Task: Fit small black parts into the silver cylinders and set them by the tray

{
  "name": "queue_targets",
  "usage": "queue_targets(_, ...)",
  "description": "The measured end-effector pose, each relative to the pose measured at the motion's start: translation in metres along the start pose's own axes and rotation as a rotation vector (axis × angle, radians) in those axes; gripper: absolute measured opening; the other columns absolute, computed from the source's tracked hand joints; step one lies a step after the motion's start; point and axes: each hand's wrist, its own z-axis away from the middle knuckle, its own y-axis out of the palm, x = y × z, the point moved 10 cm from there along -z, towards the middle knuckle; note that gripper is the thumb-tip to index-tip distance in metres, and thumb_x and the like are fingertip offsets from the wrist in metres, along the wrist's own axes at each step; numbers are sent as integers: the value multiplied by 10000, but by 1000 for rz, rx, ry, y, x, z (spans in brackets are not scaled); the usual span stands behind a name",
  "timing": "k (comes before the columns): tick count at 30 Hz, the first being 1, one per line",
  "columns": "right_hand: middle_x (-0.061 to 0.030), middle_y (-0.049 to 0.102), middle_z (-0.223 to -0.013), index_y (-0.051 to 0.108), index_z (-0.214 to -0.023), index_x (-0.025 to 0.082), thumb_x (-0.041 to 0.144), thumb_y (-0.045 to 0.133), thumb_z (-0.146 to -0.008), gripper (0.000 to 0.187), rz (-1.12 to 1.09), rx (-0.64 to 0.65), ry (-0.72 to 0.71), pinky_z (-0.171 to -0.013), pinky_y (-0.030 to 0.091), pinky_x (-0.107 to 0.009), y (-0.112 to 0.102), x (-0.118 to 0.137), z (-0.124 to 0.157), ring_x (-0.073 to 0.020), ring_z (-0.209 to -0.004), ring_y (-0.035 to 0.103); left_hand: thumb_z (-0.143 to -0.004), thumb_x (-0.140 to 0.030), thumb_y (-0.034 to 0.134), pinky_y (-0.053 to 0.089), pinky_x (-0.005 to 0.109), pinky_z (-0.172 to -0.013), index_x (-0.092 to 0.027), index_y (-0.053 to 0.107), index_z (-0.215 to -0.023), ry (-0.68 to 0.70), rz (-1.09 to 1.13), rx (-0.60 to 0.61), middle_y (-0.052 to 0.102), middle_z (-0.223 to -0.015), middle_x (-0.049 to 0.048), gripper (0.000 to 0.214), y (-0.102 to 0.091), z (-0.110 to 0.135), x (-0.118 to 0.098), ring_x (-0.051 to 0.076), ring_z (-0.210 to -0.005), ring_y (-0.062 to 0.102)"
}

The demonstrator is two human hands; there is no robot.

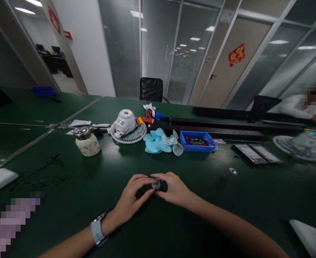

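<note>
Both my hands meet on the green table [206, 200], just in front of me. My left hand [132, 199], with a watch on the wrist, curls its fingers round a small dark part with a shiny metal end [156, 184]. My right hand [174, 188] pinches the same part from the other side. Only the part's metal tip and a little dark body show between the fingers.
Farther back stand a white fan motor on a round grille [127, 127], light-blue fan blades [158, 141], a blue tray of small parts [198, 140], a cream jar with a metal lid [86, 142] and a small dark cylinder [229, 173]. Another person [302, 105] sits at the far right.
</note>
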Motion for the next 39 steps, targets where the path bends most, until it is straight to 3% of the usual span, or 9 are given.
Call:
queue_targets(5,-32,689,-1169,605,-1248,248,281,733,-718,547,-240,-61,32,-885,491,-331,7,-13,5,-212,-993,662,-865,-312,671,475,443,-966,-287,729,-1036,-27,-25,-49,715,-1087,42,183,11,-19,-2,260,-1128,529)
queue_targets(9,-38,720,-991,703,-1018,192,335,722,-750,304,-297,-112,16,-791,490,-297,13,-20,9,-194,-887,669,-849,-319,689,477,451,-942,-290,767,-909,-77,-23,-77,719,-1065,41,103,14,-25,4,260,-1088,557)
queue_targets(11,-34,719,-923,714,-938,186,339,727,-747,245,-271,-149,25,-775,479,-296,13,-22,10,-186,-843,663,-837,-321,698,481,454,-934,-285,774,-876,-98,-6,-91,725,-1052,42,93,11,-27,6,263,-1075,571)
queue_targets(15,-37,724,-964,712,-995,211,380,785,-683,362,-235,-188,81,-830,464,-339,9,-29,15,-208,-893,651,-833,-364,691,462,474,-962,-289,776,-886,-146,-6,-158,735,-1050,37,124,-12,-23,19,269,-1090,573)
queue_targets(20,-47,711,-1004,698,-1023,214,389,780,-686,388,-219,-210,157,-849,464,-372,0,-41,29,-224,-938,632,-799,-464,703,381,571,-995,-342,789,-899,-256,-297,-204,659,-1248,41,180,-40,0,55,332,-1191,467)
queue_targets(26,-45,696,-1012,679,-1032,214,376,759,-714,365,-210,-224,175,-856,461,-367,-3,-43,35,-214,-950,619,-758,-486,736,372,606,-938,-402,791,-899,-228,-566,-104,522,-1404,41,173,-27,13,61,403,-1254,369)
queue_targets(30,-43,693,-1018,672,-1041,216,385,758,-719,373,-204,-213,171,-860,459,-371,-2,-42,35,-212,-955,617,-770,-486,725,386,592,-940,-398,769,-985,-212,-541,-94,518,-1408,53,237,-24,12,61,396,-1261,373)
queue_targets(34,-40,698,-1008,673,-1024,215,402,764,-712,375,-223,-224,178,-866,469,-383,-2,-43,35,-212,-946,626,-825,-438,676,386,556,-987,-355,752,-1025,-187,-454,-147,613,-1293,46,230,-29,12,63,337,-1225,429)
queue_targets(39,-64,710,-1041,647,-1065,197,444,717,-768,392,-477,-261,255,-908,497,-390,2,-60,36,-220,-984,655,-913,-378,555,416,495,-989,-286,724,-1047,-215,-293,-186,694,-1125,44,234,-35,13,67,274,-1125,523)
